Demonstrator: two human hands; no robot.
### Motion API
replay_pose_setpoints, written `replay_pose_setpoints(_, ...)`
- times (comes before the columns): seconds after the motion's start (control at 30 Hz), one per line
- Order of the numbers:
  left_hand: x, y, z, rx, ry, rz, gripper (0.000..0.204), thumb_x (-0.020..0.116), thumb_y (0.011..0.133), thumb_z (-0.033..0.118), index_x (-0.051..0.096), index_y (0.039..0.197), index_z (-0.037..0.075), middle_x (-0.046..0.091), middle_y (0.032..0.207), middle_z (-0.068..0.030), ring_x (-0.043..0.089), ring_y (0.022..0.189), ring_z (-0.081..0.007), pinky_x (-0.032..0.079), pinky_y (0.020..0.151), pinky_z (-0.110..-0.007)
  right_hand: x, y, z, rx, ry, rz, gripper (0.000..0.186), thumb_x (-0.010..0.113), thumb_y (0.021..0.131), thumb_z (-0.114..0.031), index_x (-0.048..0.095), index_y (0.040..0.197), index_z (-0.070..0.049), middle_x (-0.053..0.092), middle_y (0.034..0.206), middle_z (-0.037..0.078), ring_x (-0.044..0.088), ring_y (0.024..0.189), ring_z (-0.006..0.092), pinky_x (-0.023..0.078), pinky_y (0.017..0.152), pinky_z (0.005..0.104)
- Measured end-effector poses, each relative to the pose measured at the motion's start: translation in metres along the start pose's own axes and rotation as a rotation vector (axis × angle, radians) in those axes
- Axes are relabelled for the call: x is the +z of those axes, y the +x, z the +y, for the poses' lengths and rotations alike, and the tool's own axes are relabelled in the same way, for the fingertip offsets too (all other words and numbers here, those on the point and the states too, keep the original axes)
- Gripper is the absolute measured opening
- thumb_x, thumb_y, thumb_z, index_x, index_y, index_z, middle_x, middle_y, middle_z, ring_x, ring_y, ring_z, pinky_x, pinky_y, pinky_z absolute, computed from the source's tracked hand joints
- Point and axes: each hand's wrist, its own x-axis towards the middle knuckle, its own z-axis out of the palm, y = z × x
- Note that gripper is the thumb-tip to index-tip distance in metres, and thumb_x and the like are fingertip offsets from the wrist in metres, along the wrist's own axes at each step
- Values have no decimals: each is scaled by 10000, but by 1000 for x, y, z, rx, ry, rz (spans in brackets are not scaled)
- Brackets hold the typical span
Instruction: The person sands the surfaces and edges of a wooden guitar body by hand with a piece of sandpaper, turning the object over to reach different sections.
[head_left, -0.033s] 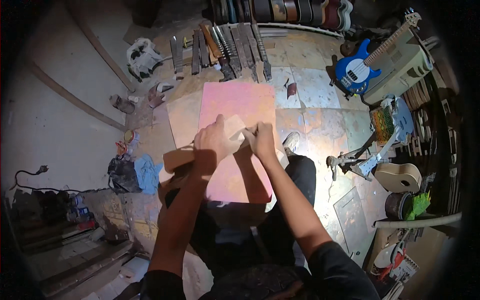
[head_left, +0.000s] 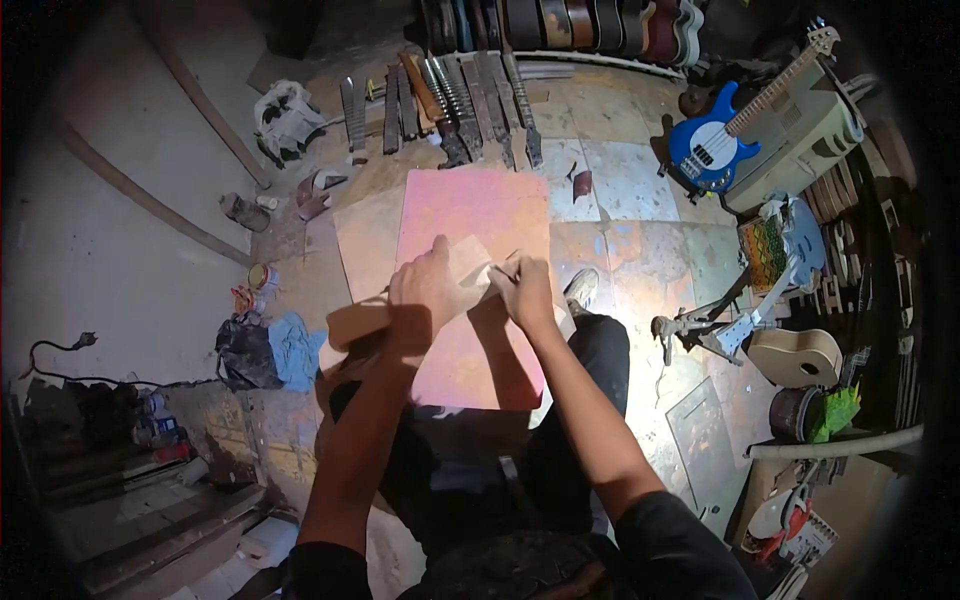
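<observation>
A pink board (head_left: pixel 473 200) lies in front of me over a tan sheet (head_left: pixel 365 250), with my knees and dark trousers beneath. My left hand (head_left: pixel 425 290) grips a small pale flat piece (head_left: pixel 462 258), perhaps wood or sandpaper, at the board's middle. My right hand (head_left: pixel 525 290) has its fingers curled at that piece's right corner, pinching a whitish edge; exactly what it grips is hard to make out. A brown piece (head_left: pixel 350 325) sits beside my left wrist, partly hidden by my arm.
Guitar necks (head_left: pixel 465 110) lie beyond the board. A blue bass (head_left: pixel 715 150) stands at upper right; an unfinished guitar body (head_left: pixel 795 355) and clamp-like tools (head_left: pixel 680 330) are lower right. A blue cloth (head_left: pixel 295 350) and black bag (head_left: pixel 245 355) are at left, beside a wall.
The view has shifted very slightly, with the board and both hands a few pixels lower in the picture. Both hands stay on the pale piece.
</observation>
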Motion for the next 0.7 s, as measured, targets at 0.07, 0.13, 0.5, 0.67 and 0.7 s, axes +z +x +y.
replay_pose_setpoints(0.07, -1, -5, 9, -14, 13, 5, 819, 832, 658, 632, 578, 1117, 4, 741, 895, -242, 733, 858, -428, 574, 781, -512, -21, -24, 8, 7, -63, 23, 245, 758, 860, -179, 623, 910, 19, 649, 926, 213, 641, 886, 336, 516, 731, 422)
replay_pose_setpoints(0.13, -2, -7, 6, -22, 39, 4, 902, 846, 631, 684, 585, 1156, -1, 747, 892, -233, 740, 860, -417, 578, 789, -503, -39, -32, -6, -51, 69, -24, 278, 771, 853, -185, 638, 1010, 3, 645, 956, 193, 645, 897, 323, 527, 745, 419)
replay_pose_setpoints(0.5, 1, -12, 17, -15, 36, -10, 753, 851, 696, 501, 579, 1194, 6, 749, 935, -244, 743, 880, -405, 579, 803, -485, -48, -37, -27, -305, -510, -303, 715, 796, 809, -192, 543, 1479, -197, 573, 1127, 216, 652, 967, 384, 572, 822, 480)
replay_pose_setpoints(0.67, 1, -15, 13, -14, 29, 23, 759, 855, 684, 529, 587, 1168, 10, 746, 932, -249, 742, 882, -408, 578, 803, -485, -64, -49, -13, -306, -332, -404, 591, 762, 864, -215, 575, 1424, -208, 598, 1110, 210, 641, 989, 383, 564, 838, 461)
replay_pose_setpoints(0.7, 0, -16, 13, -12, 29, 38, 765, 854, 682, 539, 588, 1167, 10, 745, 933, -250, 742, 882, -408, 578, 805, -485, -69, -46, -7, -294, -211, -407, 521, 754, 879, -215, 601, 1375, -170, 606, 1086, 212, 636, 980, 382, 555, 842, 459)
